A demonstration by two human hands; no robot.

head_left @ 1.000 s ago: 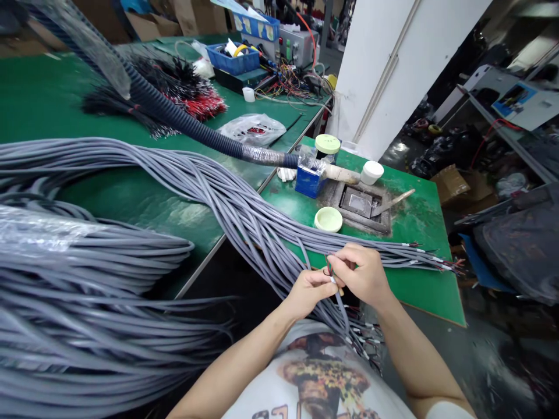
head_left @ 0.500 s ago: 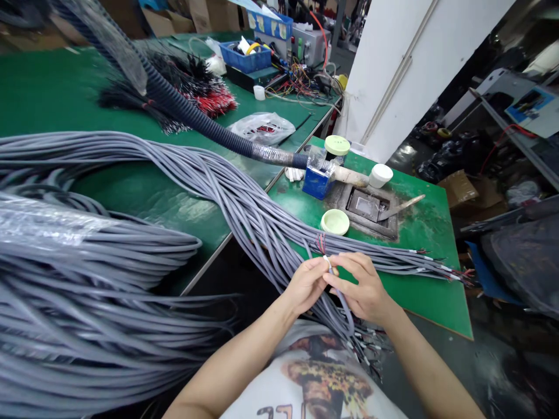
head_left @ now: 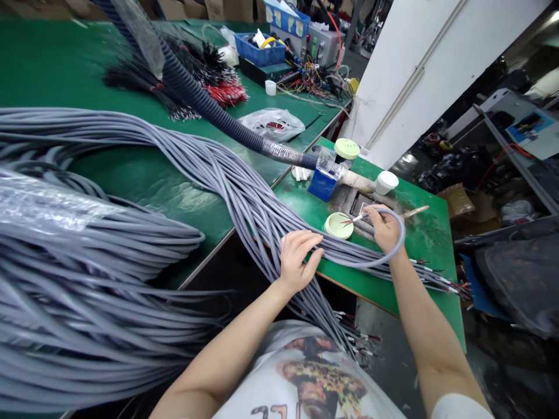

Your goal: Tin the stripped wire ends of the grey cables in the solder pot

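Note:
My right hand (head_left: 384, 230) is closed on a grey cable (head_left: 402, 233) near its stripped end, and the cable loops around beside the wrist. Thin red and dark wires at that end point left, over a pale green round dish (head_left: 335, 226). Fingers apart, my left hand (head_left: 299, 259) rests over or just above the bundle of grey cables (head_left: 244, 195) and holds nothing. Behind the right hand lies a dark soiled recessed plate (head_left: 358, 203), partly hidden by it.
A ribbed black hose (head_left: 218, 125) crosses from upper left to a blue box (head_left: 322, 183). White cup (head_left: 386, 182) and green-lidded jar (head_left: 347, 149) stand behind. Wrapped cable coils (head_left: 87, 244) fill the left. A bag (head_left: 273, 124) lies on the far table.
My right hand has moved forward and right with the cable end, which is now over the dish. My left hand has let go of the cable, moved slightly left and opened.

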